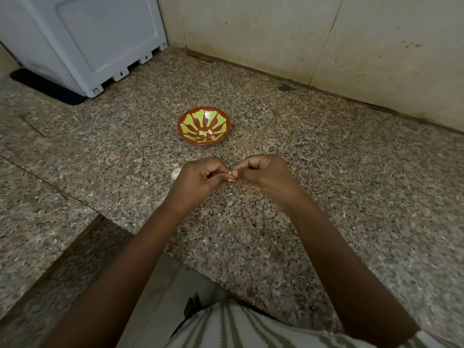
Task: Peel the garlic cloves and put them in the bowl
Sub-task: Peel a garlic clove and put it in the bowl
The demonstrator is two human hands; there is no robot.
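While the red-and-green bowl (221, 121) is sitting on the tabletop (326, 159) at twelve o'clock from me, holding a few peeled cloves (206, 133), I am pinching one small garlic clove (229, 173) between the curled fingertips of my left hand (198, 179) and my right hand (266, 177).

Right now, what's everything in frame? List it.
bowl: one, red with yellow-green pattern, on the counter beyond the hands
peeled cloves: a few, pale, inside the bowl
held clove: one, pale, between both hands
white piece: one, on the counter beside the left hand, partly hidden
counter: one, speckled granite
appliance: one, white, back left
mat: one, black, under the appliance
wall: beige tiles, behind the counter
shirt: striped white-green, bottom edge
left hand: pinches held clove
right hand: pinches held clove
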